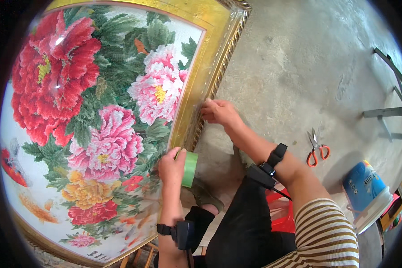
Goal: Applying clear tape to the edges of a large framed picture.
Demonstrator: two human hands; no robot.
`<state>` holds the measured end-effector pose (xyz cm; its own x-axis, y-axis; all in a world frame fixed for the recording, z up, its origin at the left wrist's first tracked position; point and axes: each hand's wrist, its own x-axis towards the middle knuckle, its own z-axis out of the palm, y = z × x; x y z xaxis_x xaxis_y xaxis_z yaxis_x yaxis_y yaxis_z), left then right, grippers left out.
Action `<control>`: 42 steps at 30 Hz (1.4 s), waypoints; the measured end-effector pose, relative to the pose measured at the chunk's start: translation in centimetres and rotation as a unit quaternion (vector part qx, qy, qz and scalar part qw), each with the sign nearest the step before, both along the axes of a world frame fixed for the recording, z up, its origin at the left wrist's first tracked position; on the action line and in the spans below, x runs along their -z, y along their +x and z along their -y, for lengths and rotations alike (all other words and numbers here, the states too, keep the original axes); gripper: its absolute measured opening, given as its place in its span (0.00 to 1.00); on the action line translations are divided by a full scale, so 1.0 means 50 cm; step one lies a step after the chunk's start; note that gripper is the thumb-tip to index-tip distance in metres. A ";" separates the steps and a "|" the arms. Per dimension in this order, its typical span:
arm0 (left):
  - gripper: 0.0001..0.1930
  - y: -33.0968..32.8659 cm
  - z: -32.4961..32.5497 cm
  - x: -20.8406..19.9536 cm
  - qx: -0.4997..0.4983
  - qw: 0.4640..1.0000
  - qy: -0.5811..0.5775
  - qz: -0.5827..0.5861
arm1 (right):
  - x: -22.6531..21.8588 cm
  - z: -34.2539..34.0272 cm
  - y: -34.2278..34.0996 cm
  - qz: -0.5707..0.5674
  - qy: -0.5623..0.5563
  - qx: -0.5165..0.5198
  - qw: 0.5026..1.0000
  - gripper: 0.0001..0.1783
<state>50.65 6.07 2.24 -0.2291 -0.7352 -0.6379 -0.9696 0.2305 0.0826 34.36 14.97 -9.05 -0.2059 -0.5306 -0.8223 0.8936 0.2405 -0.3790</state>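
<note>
Left fingers (pixel 181 157) clasp green roll (pixel 190 170) — jutting rightward.

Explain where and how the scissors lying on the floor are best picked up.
Probably by the orange handle loops, coming from above on the near side: the scissors lie flat on the concrete floor with those loops nearer, while the parted blades point away. The right hand would likely suit, since they lie to its right.

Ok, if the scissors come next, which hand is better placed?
Probably the right hand: it is nearer the scissors, though it is at the edge of the frame. The left hand is farther away and holds the green roll.
</note>
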 end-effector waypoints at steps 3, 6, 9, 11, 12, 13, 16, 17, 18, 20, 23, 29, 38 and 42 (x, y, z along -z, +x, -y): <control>0.20 0.016 0.007 0.005 -0.019 0.998 0.024 -0.046 | 0.012 0.001 0.006 0.046 -0.022 0.012 0.999 0.15; 0.20 0.025 0.015 0.018 -0.034 0.997 0.037 -0.062 | 0.030 -0.003 0.011 0.021 -0.046 0.010 0.999 0.14; 0.20 0.028 0.016 0.025 -0.026 0.998 0.031 -0.050 | 0.018 0.000 0.019 -0.019 -0.010 0.002 1.000 0.13; 0.20 0.023 0.015 0.025 -0.018 0.999 0.027 -0.043 | 0.006 0.000 0.014 -0.022 -0.002 0.011 1.000 0.13; 0.20 0.023 0.014 0.024 -0.023 0.998 0.033 -0.052 | 0.003 0.000 0.012 -0.027 0.005 0.019 0.999 0.12; 0.20 0.024 0.016 0.016 -0.028 0.997 0.035 -0.060 | -0.005 0.006 0.013 -0.025 0.002 0.019 1.000 0.12; 0.18 0.037 0.016 0.018 -0.076 0.989 0.072 -0.108 | -0.032 0.022 0.013 -0.014 0.045 0.030 0.998 0.14; 0.18 0.041 0.016 0.017 -0.076 0.989 0.071 -0.107 | -0.043 0.028 0.012 0.008 0.075 0.053 0.996 0.15; 0.18 0.036 0.011 0.016 -0.090 0.986 0.080 -0.114 | -0.050 0.030 0.009 0.029 0.105 0.077 0.991 0.16; 0.17 0.032 0.008 0.011 -0.103 0.984 0.087 -0.120 | -0.046 0.028 0.021 0.040 0.104 0.086 0.990 0.17; 0.17 0.025 -0.002 0.022 -0.106 0.983 0.091 -0.122 | -0.035 0.010 0.015 0.083 0.061 0.100 0.990 0.16; 0.17 0.023 0.005 0.008 -0.091 0.985 0.082 -0.117 | -0.027 0.016 0.015 0.128 -0.039 0.107 0.985 0.13; 0.19 0.022 0.009 0.023 -0.057 0.992 0.061 -0.091 | -0.012 0.043 0.019 -0.160 0.084 0.027 0.983 0.16; 0.21 0.012 0.016 0.008 -0.011 1.000 0.020 -0.018 | -0.052 0.042 0.021 -0.466 0.176 -0.091 0.863 0.19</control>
<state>51.26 5.27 1.82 -0.2355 -0.7148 -0.6585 -0.9708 0.2044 0.1254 35.42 12.85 -6.46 -0.8036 -0.3753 -0.4619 0.1769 0.5905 -0.7874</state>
